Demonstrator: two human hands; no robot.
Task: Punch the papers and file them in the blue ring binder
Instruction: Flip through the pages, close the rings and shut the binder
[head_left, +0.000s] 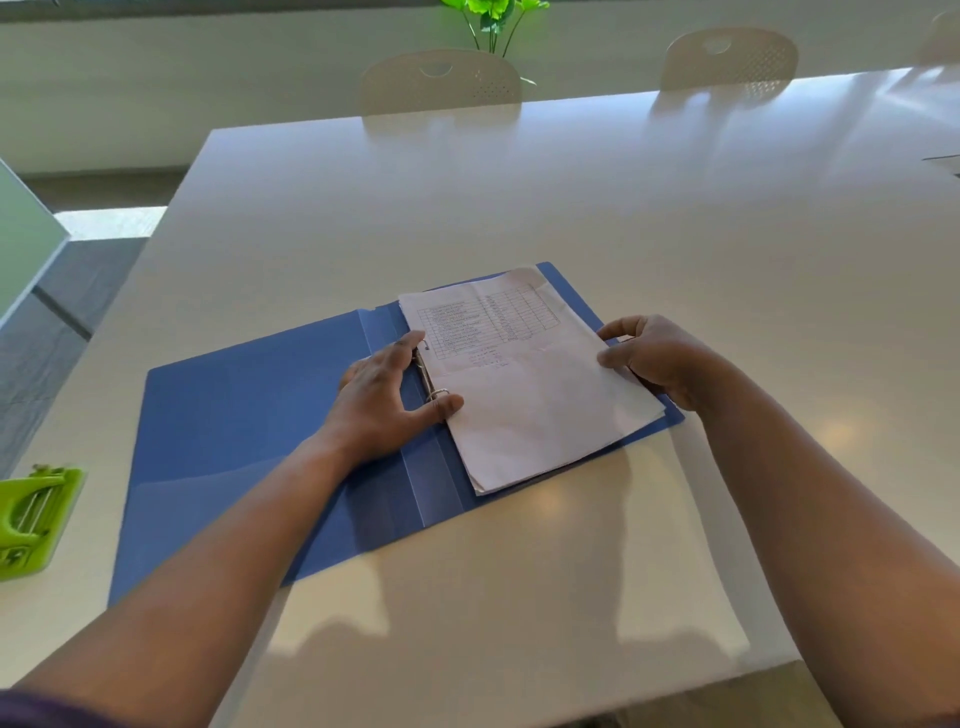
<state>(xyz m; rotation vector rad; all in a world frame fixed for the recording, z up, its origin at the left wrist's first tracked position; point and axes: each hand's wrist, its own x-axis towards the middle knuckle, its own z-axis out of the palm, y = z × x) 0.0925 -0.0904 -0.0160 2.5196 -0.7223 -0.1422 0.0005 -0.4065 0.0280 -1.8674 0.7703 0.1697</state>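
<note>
Binder: the thin blue plastic ring binder (249, 447) lies open and flat on the glossy white table (571, 208), its left cover bare, its metal rings (431, 384) along the spine
Papers: a stack of white paper sheets (530, 395), the top one bearing a printed table and some handwriting, lies on the binder's right half with its left edge at the rings; a punched hole shows near the upper ring
Left hand: the left hand (387, 397) rests on the binder at the spine, fingers fairly straight, its thumb (447, 405) pressing on the left edge of the stack just beside the lower ring
Right hand: the right hand (660, 358) grips the right edge of the stack, fingers curled around it with the thumb on top
Punch: a lime-green plastic hole punch (34, 519) sits at the table's left edge, well apart from the binder
Far side: two pale perforated chairs (441, 83) stand behind the table, with a green leafy plant (493, 15) between them
</note>
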